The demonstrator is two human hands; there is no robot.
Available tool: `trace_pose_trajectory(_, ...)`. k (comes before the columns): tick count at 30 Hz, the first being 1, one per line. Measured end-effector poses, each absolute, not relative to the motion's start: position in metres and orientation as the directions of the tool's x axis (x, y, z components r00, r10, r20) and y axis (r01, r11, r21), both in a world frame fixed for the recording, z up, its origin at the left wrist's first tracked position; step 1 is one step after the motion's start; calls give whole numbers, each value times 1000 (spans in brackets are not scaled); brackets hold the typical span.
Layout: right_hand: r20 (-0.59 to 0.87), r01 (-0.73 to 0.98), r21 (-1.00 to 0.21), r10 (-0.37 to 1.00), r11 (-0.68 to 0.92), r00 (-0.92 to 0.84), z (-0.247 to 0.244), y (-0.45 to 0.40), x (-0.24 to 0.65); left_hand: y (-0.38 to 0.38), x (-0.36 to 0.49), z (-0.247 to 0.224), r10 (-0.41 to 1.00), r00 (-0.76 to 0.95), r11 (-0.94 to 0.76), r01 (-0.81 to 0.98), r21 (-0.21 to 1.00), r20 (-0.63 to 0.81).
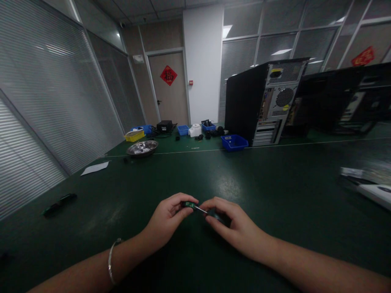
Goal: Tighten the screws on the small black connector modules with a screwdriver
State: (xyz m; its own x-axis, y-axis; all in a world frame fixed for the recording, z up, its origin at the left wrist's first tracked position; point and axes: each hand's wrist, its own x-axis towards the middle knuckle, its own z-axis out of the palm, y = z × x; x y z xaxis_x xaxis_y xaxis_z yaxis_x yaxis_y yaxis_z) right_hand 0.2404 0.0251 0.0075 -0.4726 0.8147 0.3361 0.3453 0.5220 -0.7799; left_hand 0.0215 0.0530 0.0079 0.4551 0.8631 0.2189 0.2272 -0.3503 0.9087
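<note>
My left hand (171,213) is closed around the short green-and-black handle of a screwdriver (189,204), held between thumb and fingers. Its thin metal shaft slants right and down towards my right hand (235,224). That hand is closed on a small black part (218,217), partly covered by its fingers and thumb. The shaft's end meets or lies just in front of the black part; whether it goes in, I cannot tell. Both hands are close together above the green table (183,179).
A long black-and-green item (59,204) and white paper (95,168) lie left. Further back are a metal bowl (142,148), a yellow bin (135,136), a blue bin (234,143), a white housing (194,130) and a computer tower (262,101). A white device (375,195) lies right.
</note>
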Motion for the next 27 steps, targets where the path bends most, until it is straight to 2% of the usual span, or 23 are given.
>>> trace_pose_trajectory(4, 332, 344, -778, 809, 525, -484, 8, 25, 241, 52, 18, 8, 798, 490, -546, 338, 767, 352)
trace_pose_trajectory(7, 343, 318, -780, 794, 539, -502, 8, 25, 241, 50, 17, 10, 774, 524, -577, 353, 736, 356)
trace_pose_trajectory(11, 349, 298, -785, 785, 543, -511, 8, 24, 241, 49, 20, 10, 809, 535, -459, 316, 830, 244)
trace_pose_trajectory(20, 326, 346, -782, 813, 518, -482, 8, 25, 241, 49, 24, 10, 855, 507, -248, 206, 947, 113)
trace_pose_trajectory(27, 346, 365, -767, 819, 528, -458, 10, 24, 241, 54, 24, 7, 906, 409, -138, 44, 989, 108)
